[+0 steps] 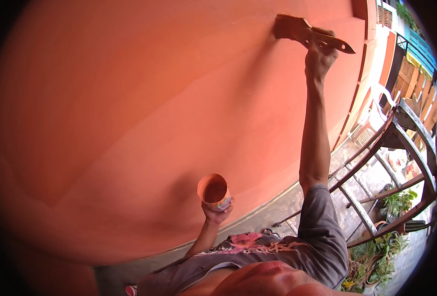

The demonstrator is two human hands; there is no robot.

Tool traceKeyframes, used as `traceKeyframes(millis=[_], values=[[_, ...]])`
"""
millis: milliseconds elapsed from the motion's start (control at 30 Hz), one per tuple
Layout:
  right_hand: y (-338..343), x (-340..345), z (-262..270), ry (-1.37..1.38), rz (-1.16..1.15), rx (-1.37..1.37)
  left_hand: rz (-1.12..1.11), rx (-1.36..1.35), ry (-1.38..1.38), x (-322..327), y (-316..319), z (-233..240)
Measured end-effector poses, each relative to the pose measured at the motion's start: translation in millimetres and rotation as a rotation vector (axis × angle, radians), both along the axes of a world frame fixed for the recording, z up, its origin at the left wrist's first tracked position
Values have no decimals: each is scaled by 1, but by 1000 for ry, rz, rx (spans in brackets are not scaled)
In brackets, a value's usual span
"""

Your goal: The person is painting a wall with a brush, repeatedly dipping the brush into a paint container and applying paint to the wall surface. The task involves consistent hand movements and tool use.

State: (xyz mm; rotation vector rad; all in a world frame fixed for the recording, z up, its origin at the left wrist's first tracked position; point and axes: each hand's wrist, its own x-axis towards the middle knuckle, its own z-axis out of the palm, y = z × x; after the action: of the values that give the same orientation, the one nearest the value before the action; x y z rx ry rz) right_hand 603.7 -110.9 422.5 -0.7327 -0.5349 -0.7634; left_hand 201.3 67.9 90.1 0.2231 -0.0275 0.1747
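My right hand [320, 59] is at the top, at the end of my outstretched arm, gripping a wide flat paintbrush [292, 28] by its handle. The bristles lie at the surface of an orange-red painted wall [137, 122] and cast a long shadow on it. Lower down, near the middle, my left hand [215, 215] holds a paint cup [215, 192] with a colourful printed side. The cup's mouth faces the camera, and reddish paint shows inside.
At the right stands a worn stepladder [359, 211] close to my right arm. Potted plants [377, 259] are beside its legs. A white plastic chair [366, 127], wooden boards [413, 79] and bags [398, 159] are farther off. A small red-and-white container [131, 290] sits at the bottom.
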Motion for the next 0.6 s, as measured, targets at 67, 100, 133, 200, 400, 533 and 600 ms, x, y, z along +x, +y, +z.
traceKeyframes(millis=[67, 100, 133, 200, 400, 533, 600], values=[[-9, 3, 0, 75, -371, -125, -4, 0, -10, -7, 3, -6], [-4, -1, -1, -12, -450, -157, -3, 2, -6, -11, 5, -8], [8, -9, 0, -101, -530, -187, -2, 5, -5, -12, 6, -9], [41, -44, 7, -235, -632, -304, 5, 6, -13, -12, 7, -10], [94, -181, 23, -608, -393, -657, 28, 26, -39, -16, 7, -4], [81, -157, 31, -370, 507, -218, 9, 15, -65, -14, 6, -3], [64, -106, 29, -226, 435, -86, -9, 8, -61, -12, 5, -2]])
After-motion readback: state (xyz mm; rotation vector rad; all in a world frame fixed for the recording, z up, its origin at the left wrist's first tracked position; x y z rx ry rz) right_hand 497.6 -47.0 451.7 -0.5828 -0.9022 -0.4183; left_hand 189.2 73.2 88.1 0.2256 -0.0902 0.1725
